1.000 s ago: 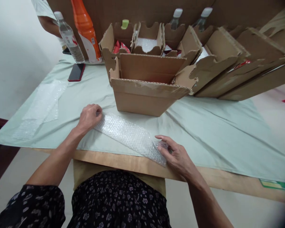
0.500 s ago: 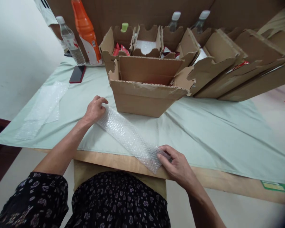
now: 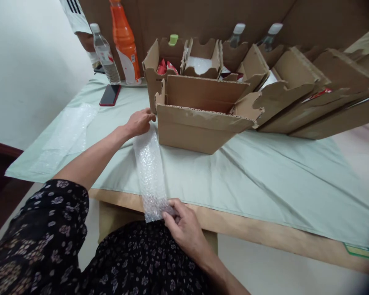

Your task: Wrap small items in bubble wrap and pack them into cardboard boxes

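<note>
A long strip of clear bubble wrap [image 3: 150, 172] stretches between my two hands, running from beside the open cardboard box [image 3: 187, 130] down over the table's front edge. My left hand [image 3: 140, 122] is closed on its far end, next to the left end of the box. With thumb and fingers closed, my right hand [image 3: 184, 229] grips the near end, just past the wooden edge in front of my lap. The box stands on the green cloth, its top open; something reddish shows faintly inside.
Flat bubble wrap pieces [image 3: 69, 131] lie at the left, with a phone [image 3: 110, 95] behind them. An orange bottle [image 3: 126, 45] and a clear bottle [image 3: 106, 57] stand at the back left. Several cardboard boxes [image 3: 284, 86] line the back. Part of another person's arm [image 3: 85, 41] shows.
The bubble wrap has swung from a diagonal to nearly straight away from me. My left hand has moved forward to the box's left end; my right hand has moved left and nearer my body.
</note>
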{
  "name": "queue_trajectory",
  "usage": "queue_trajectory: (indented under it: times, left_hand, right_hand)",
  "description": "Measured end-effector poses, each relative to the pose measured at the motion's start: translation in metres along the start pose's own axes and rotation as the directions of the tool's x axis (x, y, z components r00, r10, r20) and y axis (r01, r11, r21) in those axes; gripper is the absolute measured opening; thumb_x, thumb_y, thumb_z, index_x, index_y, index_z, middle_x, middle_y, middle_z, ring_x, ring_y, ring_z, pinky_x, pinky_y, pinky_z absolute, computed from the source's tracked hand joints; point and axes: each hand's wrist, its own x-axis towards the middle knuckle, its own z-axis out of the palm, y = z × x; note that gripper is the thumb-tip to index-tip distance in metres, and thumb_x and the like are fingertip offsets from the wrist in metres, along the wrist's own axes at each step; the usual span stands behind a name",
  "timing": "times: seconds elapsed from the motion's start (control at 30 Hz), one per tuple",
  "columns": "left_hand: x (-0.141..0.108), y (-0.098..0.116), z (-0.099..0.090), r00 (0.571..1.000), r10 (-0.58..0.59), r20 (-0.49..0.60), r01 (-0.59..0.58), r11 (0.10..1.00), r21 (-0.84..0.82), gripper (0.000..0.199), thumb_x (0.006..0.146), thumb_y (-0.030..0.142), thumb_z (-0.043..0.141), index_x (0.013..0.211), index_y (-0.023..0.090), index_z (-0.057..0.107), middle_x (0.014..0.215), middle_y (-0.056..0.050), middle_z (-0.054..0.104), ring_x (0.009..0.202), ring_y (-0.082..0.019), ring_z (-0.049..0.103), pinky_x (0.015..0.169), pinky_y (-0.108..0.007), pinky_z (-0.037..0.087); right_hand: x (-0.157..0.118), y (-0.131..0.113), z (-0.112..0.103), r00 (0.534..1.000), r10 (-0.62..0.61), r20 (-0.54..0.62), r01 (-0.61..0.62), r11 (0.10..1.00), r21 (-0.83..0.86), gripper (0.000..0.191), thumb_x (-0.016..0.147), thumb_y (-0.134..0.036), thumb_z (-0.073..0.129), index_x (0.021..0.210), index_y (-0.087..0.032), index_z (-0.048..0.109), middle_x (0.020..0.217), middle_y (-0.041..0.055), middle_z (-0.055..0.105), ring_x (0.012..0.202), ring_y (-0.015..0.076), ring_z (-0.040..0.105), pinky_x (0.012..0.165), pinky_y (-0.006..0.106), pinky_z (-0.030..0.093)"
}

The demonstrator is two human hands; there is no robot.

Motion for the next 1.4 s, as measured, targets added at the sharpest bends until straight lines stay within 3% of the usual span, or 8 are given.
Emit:
queue_trajectory:
  times: [0.13, 0.3, 0.4, 0.53, 0.7, 0.87, 1.2, 1.4]
  left_hand:
    - [-0.017, 0.013, 0.01, 0.988, -0.027, -0.15, 0.021, 0.999, -0.04, 0.05, 0.085, 0.014, 0.058, 0.135, 0.013, 0.066, 0.142, -0.02, 0.062, 0.132, -0.038, 0.056, 0.109, -0.05, 0.044]
    - [-0.119, 0.045, 0.019, 0.942, 0.021, -0.334, -0.099, 0.971, -0.217, 0.028, 0.094, 0.019, 0.056, 0.118, 0.018, 0.071, 0.124, -0.014, 0.071, 0.119, -0.031, 0.063, 0.106, -0.052, 0.047]
    - [-0.181, 0.064, 0.022, 0.94, 0.153, -0.303, -0.265, 0.889, -0.373, 0.02, 0.098, 0.023, 0.056, 0.109, 0.021, 0.073, 0.108, -0.01, 0.076, 0.108, -0.027, 0.067, 0.1, -0.048, 0.05]
    - [-0.222, 0.071, 0.026, 0.989, 0.066, -0.129, -0.139, 0.686, -0.714, 0.035, 0.105, 0.037, 0.05, 0.133, 0.023, 0.065, 0.115, -0.01, 0.077, 0.114, -0.027, 0.068, 0.106, -0.048, 0.051]
    - [-0.232, 0.068, 0.031, 0.99, -0.134, -0.054, 0.004, 0.403, -0.915, 0.062, 0.108, 0.056, 0.038, 0.161, 0.024, 0.038, 0.123, -0.013, 0.074, 0.115, -0.028, 0.069, 0.104, -0.046, 0.052]
    - [-0.236, 0.076, 0.04, 0.956, -0.277, -0.095, 0.043, 0.454, -0.89, 0.08, 0.103, 0.05, 0.055, 0.168, 0.02, 0.019, 0.118, -0.013, 0.071, 0.104, -0.024, 0.07, 0.091, -0.04, 0.056]
    - [-0.215, 0.076, 0.042, 0.835, -0.534, -0.132, 0.197, 0.513, -0.835, 0.074, 0.09, 0.038, 0.07, 0.156, 0.018, 0.042, 0.109, -0.011, 0.075, 0.103, -0.024, 0.073, 0.091, -0.039, 0.059]
    - [-0.207, 0.083, 0.027, 0.855, -0.516, -0.059, 0.14, 0.339, -0.93, 0.066, 0.095, 0.031, 0.06, 0.156, 0.016, 0.041, 0.093, -0.006, 0.077, 0.1, -0.021, 0.075, 0.097, -0.037, 0.059]
  right_hand:
    - [0.007, -0.005, 0.008, 0.998, 0.054, 0.029, -0.055, 0.996, 0.069, 0.016, 0.096, -0.032, 0.055, 0.084, -0.022, 0.056, 0.072, -0.0001, 0.064, 0.068, 0.0153, 0.06, 0.064, 0.027, 0.044]
    - [0.011, -0.004, -0.002, 0.983, 0.127, 0.131, -0.153, 0.965, 0.213, 0.024, 0.098, -0.037, 0.055, 0.081, -0.022, 0.055, 0.068, 0.0002, 0.067, 0.061, 0.0133, 0.057, 0.059, 0.026, 0.043]
    - [0.013, -0.004, -0.006, 0.966, 0.146, 0.213, -0.201, 0.943, 0.266, 0.028, 0.096, -0.044, 0.061, 0.079, -0.021, 0.058, 0.069, 0.0009, 0.068, 0.059, 0.0121, 0.054, 0.054, 0.024, 0.041]
    - [0.026, -0.009, -0.006, 0.93, 0.133, 0.342, -0.292, 0.834, 0.469, 0.039, 0.09, -0.057, 0.07, 0.082, -0.02, 0.063, 0.073, 0.0025, 0.072, 0.054, 0.0103, 0.054, 0.057, 0.025, 0.046]
    - [0.064, -0.025, 0.004, 0.979, 0.119, 0.167, -0.201, 0.72, 0.664, 0.041, 0.083, -0.06, 0.075, 0.099, -0.023, 0.071, 0.112, 0.0083, 0.076, 0.082, 0.0179, 0.07, 0.068, 0.03, 0.057]
    - [0.091, -0.023, 0.01, 0.98, 0.087, 0.176, -0.185, 0.718, 0.671, 0.059, 0.094, -0.057, 0.062, 0.143, -0.024, 0.058, 0.161, 0.0154, 0.051, 0.143, 0.0301, 0.055, 0.096, 0.041, 0.06]
    - [0.074, -0.012, 0.001, 0.998, 0.057, 0.004, -0.053, 0.914, 0.403, 0.033, 0.091, -0.046, 0.067, 0.115, -0.024, 0.073, 0.144, 0.0109, 0.066, 0.122, 0.0258, 0.067, 0.091, 0.04, 0.059]
    - [0.101, -0.008, -0.019, 0.991, -0.035, -0.126, 0.049, 0.993, 0.105, 0.069, 0.084, -0.046, 0.073, 0.146, -0.023, 0.054, 0.155, 0.0162, 0.057, 0.139, 0.0315, 0.056, 0.103, 0.047, 0.053]
